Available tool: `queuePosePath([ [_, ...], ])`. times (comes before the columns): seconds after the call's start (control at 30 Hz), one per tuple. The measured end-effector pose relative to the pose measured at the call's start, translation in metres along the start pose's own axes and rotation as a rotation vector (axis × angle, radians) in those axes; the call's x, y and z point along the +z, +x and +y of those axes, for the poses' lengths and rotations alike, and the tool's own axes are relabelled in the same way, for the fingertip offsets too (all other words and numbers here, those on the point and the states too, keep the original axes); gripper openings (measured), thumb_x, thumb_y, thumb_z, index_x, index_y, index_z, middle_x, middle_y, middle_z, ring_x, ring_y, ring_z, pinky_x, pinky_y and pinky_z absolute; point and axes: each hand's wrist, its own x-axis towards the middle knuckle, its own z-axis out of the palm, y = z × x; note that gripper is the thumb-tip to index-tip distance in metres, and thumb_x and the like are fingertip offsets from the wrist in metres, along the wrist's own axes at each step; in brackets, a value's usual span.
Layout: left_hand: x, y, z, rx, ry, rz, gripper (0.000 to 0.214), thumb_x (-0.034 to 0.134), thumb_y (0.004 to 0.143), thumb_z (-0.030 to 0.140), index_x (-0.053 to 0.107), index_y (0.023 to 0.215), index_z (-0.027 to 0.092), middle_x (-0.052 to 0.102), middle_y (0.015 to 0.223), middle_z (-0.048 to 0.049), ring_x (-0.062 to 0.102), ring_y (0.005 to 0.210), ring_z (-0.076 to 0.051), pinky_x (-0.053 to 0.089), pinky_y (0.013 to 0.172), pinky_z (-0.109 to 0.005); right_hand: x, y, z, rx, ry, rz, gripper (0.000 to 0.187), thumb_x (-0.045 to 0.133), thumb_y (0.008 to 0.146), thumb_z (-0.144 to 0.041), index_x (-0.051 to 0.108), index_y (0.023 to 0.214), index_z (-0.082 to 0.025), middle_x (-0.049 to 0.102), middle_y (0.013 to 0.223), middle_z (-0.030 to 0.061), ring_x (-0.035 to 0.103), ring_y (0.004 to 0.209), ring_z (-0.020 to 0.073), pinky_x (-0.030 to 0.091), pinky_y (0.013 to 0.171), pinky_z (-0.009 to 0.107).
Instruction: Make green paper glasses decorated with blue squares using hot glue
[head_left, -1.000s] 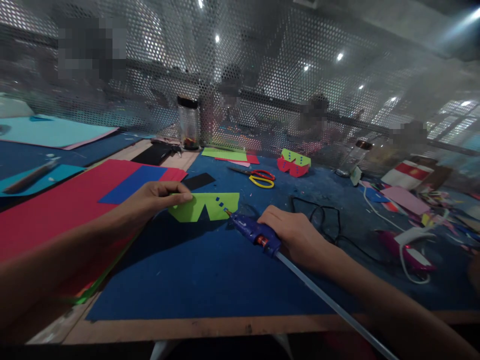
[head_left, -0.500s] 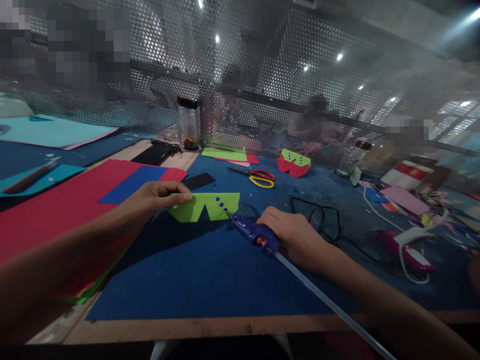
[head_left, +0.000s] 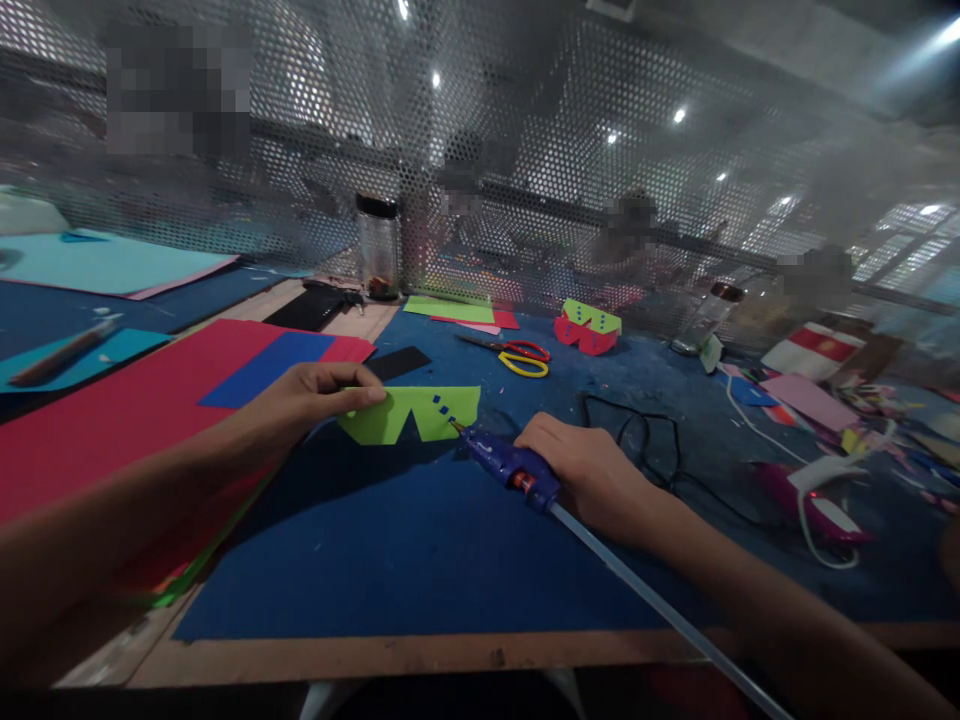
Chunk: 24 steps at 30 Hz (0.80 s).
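Observation:
My left hand (head_left: 337, 388) pinches the upper edge of a lime-green paper cutout (head_left: 390, 420) with a V-shaped notch at its bottom. Small dark blue squares (head_left: 444, 408) run in a slanting row on the cutout's right half. In my right hand (head_left: 577, 470) is a blue hot glue gun (head_left: 491, 460), its fingers wrapped round the handle. The nozzle tip is at the lowest square; whether it touches I cannot tell. A long clear glue stick (head_left: 645, 590) sticks out of the gun's back.
Scissors (head_left: 521, 358) and a finished-looking green and red cutout (head_left: 589, 327) lie beyond my hands. Red sheets (head_left: 135, 400) are stacked at left. A glass jar (head_left: 379, 245) stands by the perforated metal screen (head_left: 517, 130). At right are a black cord (head_left: 679, 440) and a pink device (head_left: 817, 510).
Almost nothing differs. Both hands, the green cutout and the glue gun stay in nearly the same place, with the nozzle still at the lowest square.

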Motion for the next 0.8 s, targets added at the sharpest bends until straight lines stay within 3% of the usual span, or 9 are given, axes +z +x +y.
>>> queuePosePath([
  [0.47, -0.001, -0.001, 0.000, -0.008, -0.004, 0.004, 0.032, 0.089, 0.082, 0.049, 0.079, 0.083, 0.018, 0.075, 0.075, -0.0022, 0.064, 0.071, -0.017, 0.048, 0.066, -0.028, 0.001, -0.002, 0.003, -0.004, 0.051, 0.035, 0.010, 0.055, 0.110, -0.026, 0.062, 0.114, -0.021, 0.070, 0.114, 0.0093, 0.067, 0.095, 0.0212, 0.045, 0.074, 0.030],
  [0.67, 0.000, 0.000, -0.001, -0.014, -0.016, -0.015, 0.030, 0.089, 0.083, 0.048, 0.080, 0.083, 0.019, 0.075, 0.075, -0.0024, 0.065, 0.070, -0.016, 0.051, 0.066, -0.026, 0.007, 0.001, 0.011, 0.009, 0.231, 0.185, 0.004, 0.066, 0.103, -0.025, 0.066, 0.106, -0.023, 0.070, 0.105, 0.0053, 0.066, 0.092, 0.0193, 0.050, 0.079, 0.029],
  [0.8, 0.004, 0.002, 0.000, -0.010, 0.009, -0.043, 0.036, 0.090, 0.080, 0.056, 0.080, 0.082, 0.022, 0.076, 0.077, -0.0027, 0.068, 0.071, -0.018, 0.055, 0.067, -0.026, 0.004, 0.007, 0.007, 0.155, 0.357, 0.337, 0.021, 0.071, 0.103, -0.042, 0.066, 0.098, -0.022, 0.069, 0.094, 0.0041, 0.063, 0.081, 0.0183, 0.050, 0.073, 0.030],
])
